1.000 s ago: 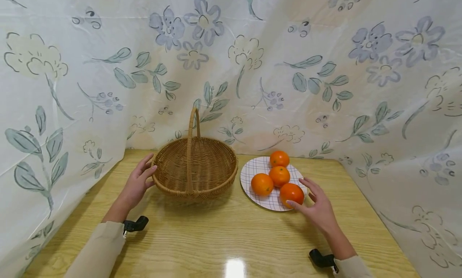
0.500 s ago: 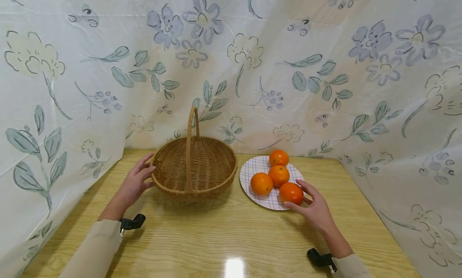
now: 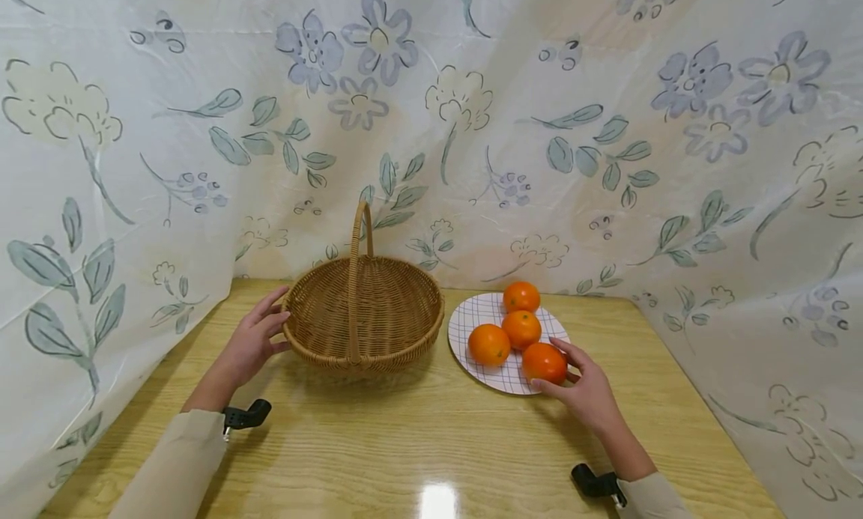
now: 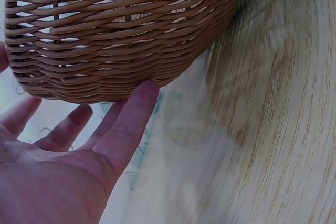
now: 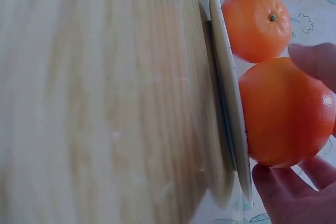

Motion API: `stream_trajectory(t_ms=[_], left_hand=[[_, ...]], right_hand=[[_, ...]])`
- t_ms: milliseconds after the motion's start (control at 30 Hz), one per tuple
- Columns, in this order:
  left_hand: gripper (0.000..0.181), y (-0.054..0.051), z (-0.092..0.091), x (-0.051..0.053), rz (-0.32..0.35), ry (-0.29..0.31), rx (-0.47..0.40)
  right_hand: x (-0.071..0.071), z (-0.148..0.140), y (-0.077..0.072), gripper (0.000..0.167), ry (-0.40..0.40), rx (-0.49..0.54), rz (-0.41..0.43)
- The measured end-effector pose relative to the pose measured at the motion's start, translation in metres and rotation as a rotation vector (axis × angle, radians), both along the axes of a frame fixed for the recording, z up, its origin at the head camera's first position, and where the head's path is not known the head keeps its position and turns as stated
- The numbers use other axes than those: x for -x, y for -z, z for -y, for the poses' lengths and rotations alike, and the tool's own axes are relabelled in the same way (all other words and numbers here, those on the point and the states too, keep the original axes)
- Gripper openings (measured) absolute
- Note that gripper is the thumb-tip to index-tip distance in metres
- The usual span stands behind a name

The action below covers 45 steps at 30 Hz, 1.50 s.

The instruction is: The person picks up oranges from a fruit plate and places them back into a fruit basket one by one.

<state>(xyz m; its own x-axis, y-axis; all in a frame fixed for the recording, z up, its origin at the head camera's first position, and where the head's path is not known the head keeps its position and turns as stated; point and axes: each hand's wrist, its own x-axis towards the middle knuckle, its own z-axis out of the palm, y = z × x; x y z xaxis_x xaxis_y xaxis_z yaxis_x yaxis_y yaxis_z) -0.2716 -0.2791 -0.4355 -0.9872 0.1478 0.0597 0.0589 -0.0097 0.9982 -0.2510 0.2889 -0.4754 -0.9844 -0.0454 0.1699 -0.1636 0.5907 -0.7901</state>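
Observation:
The left hand [image 3: 249,348] rests its fingertips against the left side of the wicker basket [image 3: 399,309], its fingers loosely extended. In the left wrist view that hand [image 4: 68,177] touches the woven wall [image 4: 126,40] from outside. On the round checked plate [image 3: 480,308], the right hand [image 3: 595,401] holds the nearest orange [image 3: 544,363] between thumb and fingers. The right wrist view shows the thumb over one side of this orange [image 5: 283,111], fingers of the hand [image 5: 310,198] on the other; the fruit sits against the plate [image 5: 232,90].
Three more oranges lie on the plate: one at left [image 3: 488,345], one in the middle [image 3: 522,330], one at the back [image 3: 521,296]. The basket's tall handle [image 3: 353,279] arches over it. Floral cloth [image 3: 404,144] hangs behind and beside the wooden table [image 3: 377,444].
The right hand has moved slightly left and its thumb and fingers have closed in around the nearest orange. The left hand stays at the basket with hardly any movement.

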Motion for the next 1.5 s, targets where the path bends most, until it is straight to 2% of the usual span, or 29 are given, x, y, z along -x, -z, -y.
stream_trajectory(t_ms=[200, 667, 867, 1067, 1500], left_hand=[[0.068, 0.003, 0.0, 0.0, -0.017, 0.012, -0.029], [0.067, 0.004, -0.001, -0.002, -0.032, 0.02, -0.017], [0.067, 0.004, -0.001, -0.002, -0.037, 0.014, -0.013], [0.066, 0.002, -0.002, -0.003, -0.035, 0.013, -0.009], [0.065, 0.003, 0.0, -0.001, -0.032, 0.013, -0.017]], right_hand=[[0.0, -0.001, 0.001, 0.084, -0.009, -0.006, -0.001], [0.002, -0.002, 0.001, 0.081, 0.002, -0.024, 0.011], [-0.002, 0.0, -0.008, 0.081, 0.004, -0.016, 0.027], [-0.005, 0.002, -0.018, 0.079, -0.022, 0.003, 0.003], [-0.001, 0.023, -0.04, 0.083, -0.099, 0.107, 0.013]])
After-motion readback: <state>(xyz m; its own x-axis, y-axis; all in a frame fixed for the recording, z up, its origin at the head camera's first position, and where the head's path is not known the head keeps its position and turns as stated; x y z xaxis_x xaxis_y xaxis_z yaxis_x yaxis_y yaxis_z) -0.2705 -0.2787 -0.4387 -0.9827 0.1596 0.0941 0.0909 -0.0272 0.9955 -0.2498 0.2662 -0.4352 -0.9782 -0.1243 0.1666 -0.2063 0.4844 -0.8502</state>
